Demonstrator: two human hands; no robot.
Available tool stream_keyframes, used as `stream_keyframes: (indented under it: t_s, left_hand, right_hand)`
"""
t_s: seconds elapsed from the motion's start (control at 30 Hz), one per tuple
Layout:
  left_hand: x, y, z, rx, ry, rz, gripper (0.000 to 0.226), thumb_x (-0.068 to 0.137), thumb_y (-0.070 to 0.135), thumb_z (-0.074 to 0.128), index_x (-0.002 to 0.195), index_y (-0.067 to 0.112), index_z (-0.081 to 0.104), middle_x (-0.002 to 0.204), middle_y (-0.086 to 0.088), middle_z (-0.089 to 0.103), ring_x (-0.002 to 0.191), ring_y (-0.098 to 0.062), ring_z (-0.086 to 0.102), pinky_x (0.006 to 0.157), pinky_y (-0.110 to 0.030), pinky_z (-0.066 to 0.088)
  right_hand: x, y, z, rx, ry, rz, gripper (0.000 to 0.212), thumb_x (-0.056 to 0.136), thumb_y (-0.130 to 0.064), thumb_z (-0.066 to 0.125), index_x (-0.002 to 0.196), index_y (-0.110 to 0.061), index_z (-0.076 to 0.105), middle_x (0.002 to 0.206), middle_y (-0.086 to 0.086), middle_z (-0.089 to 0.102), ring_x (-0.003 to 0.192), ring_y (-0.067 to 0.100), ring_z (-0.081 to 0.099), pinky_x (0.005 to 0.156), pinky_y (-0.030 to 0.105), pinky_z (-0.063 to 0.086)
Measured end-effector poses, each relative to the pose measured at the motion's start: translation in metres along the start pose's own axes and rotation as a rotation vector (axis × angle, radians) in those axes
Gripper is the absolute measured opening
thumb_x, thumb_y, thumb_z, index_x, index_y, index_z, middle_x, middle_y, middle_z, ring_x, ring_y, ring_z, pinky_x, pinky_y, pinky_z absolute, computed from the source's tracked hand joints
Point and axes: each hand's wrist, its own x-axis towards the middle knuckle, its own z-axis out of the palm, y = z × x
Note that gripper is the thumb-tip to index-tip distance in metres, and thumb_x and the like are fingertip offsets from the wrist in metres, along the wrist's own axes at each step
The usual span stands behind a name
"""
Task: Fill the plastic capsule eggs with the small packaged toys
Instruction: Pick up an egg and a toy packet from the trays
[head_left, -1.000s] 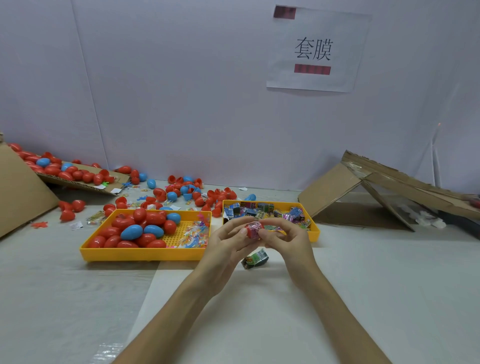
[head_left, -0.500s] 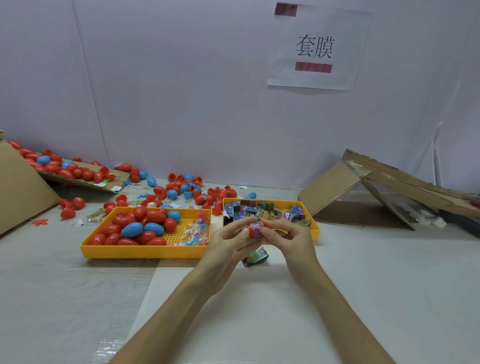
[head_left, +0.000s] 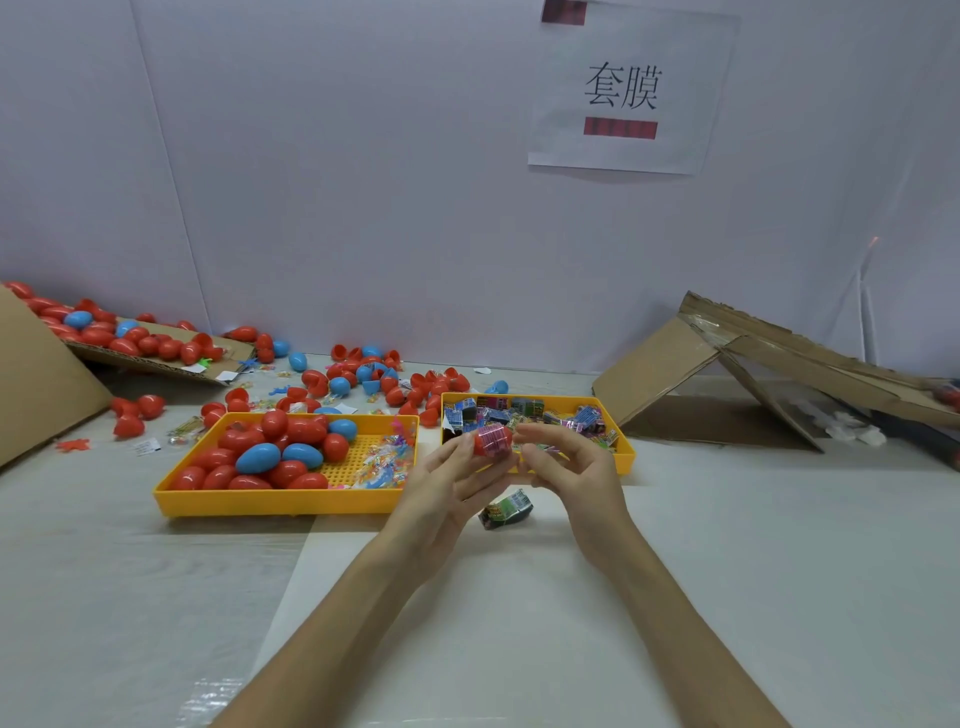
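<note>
Centre of the frame, and the left hand (head_left: 441, 486) has a red capsule egg (head_left: 491, 441) pinched between thumb and fingertips, a pink printed wrapper (head_left: 494, 436) sleeved round its middle. The right hand (head_left: 576, 478) sits just beside it, fingers loosely curled and slightly apart, fingertips (head_left: 532, 435) close to the egg's right end; whether they touch it cannot be told from here.

Below the hands, a second wrapped piece (head_left: 506, 510) in green and black lies on the white table (head_left: 727, 571). Left of centre, the big yellow tray (head_left: 270, 501) holds red and blue eggs plus small clear toy packets (head_left: 387, 460). Just behind the hands, the smaller yellow tray (head_left: 626, 449) is heaped with colourful printed sleeves.

The judgement here: the egg looks closed, and the step in hand is seating that wrapper. To do it well, the left hand should keep a firm pinch on the bare red end while the right steadies the other end, so the sleeve sits centred over the seam and square, not skewed. Squeezing too hard risks popping the halves apart.
</note>
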Motion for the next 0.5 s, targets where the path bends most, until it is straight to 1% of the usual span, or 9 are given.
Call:
stream_keyframes:
  t_s: [0.03, 0.13, 0.17, 0.33, 0.43, 0.5]
  left_hand:
    - [0.0001, -0.0004, -0.0001, 0.005, 0.010, -0.001, 0.034, 0.101, 0.029, 0.055, 0.127, 0.007, 0.061, 0.121, -0.016, 0.072, 0.114, -0.029, 0.069, 0.091, -0.032, 0.059]
    - [0.0000, -0.0007, 0.0005, 0.037, 0.032, -0.001, 0.031, 0.102, 0.029, 0.055, 0.123, 0.009, 0.064, 0.116, -0.016, 0.074, 0.110, -0.029, 0.071, 0.087, -0.031, 0.060]
    - [0.0001, -0.0007, 0.0007, 0.055, 0.036, -0.002, 0.031, 0.102, 0.030, 0.055, 0.122, 0.009, 0.064, 0.115, -0.016, 0.074, 0.109, -0.028, 0.072, 0.086, -0.030, 0.060]
    - [-0.0008, -0.0021, 0.0031, 0.125, 0.051, -0.015, 0.032, 0.101, 0.032, 0.055, 0.124, 0.011, 0.064, 0.112, -0.015, 0.075, 0.107, -0.027, 0.073, 0.085, -0.031, 0.061]
    - [-0.0024, -0.0018, 0.0042, 0.143, 0.033, -0.005, 0.028, 0.101, 0.033, 0.055, 0.123, 0.018, 0.066, 0.112, -0.014, 0.075, 0.106, -0.029, 0.073, 0.080, -0.029, 0.061]
    - [-0.0028, -0.0012, 0.0055, 0.167, 0.027, -0.010, 0.031, 0.101, 0.034, 0.054, 0.123, 0.016, 0.066, 0.111, -0.016, 0.075, 0.105, -0.029, 0.073, 0.078, -0.028, 0.060]
  right_hand:
    - [-0.0008, -0.0014, 0.0003, -0.001, -0.015, -0.009, 0.021, 0.089, -0.006, 0.072, 0.108, -0.016, 0.077, 0.107, 0.003, 0.076, 0.092, 0.022, 0.073, 0.081, 0.040, 0.060]
    - [-0.0023, -0.0047, 0.0022, -0.019, -0.040, -0.027, 0.025, 0.085, -0.008, 0.077, 0.108, -0.017, 0.076, 0.105, 0.002, 0.077, 0.090, 0.019, 0.074, 0.074, 0.026, 0.058]
    - [-0.0025, -0.0051, 0.0029, -0.032, -0.037, -0.029, 0.025, 0.084, -0.008, 0.078, 0.108, -0.017, 0.076, 0.104, 0.002, 0.077, 0.090, 0.018, 0.074, 0.073, 0.024, 0.057]
    - [-0.0024, -0.0028, 0.0013, -0.038, -0.026, -0.043, 0.020, 0.086, -0.007, 0.076, 0.105, -0.014, 0.077, 0.102, 0.003, 0.077, 0.092, 0.019, 0.074, 0.073, 0.024, 0.057]
    - [-0.0027, -0.0024, 0.0013, -0.042, -0.006, -0.045, 0.016, 0.087, -0.011, 0.075, 0.099, -0.021, 0.079, 0.099, 0.002, 0.076, 0.089, 0.018, 0.073, 0.070, 0.024, 0.056]
    - [-0.0020, -0.0014, 0.0016, -0.047, 0.013, -0.041, 0.014, 0.087, -0.016, 0.075, 0.095, -0.027, 0.080, 0.097, 0.002, 0.076, 0.087, 0.017, 0.073, 0.069, 0.024, 0.056]
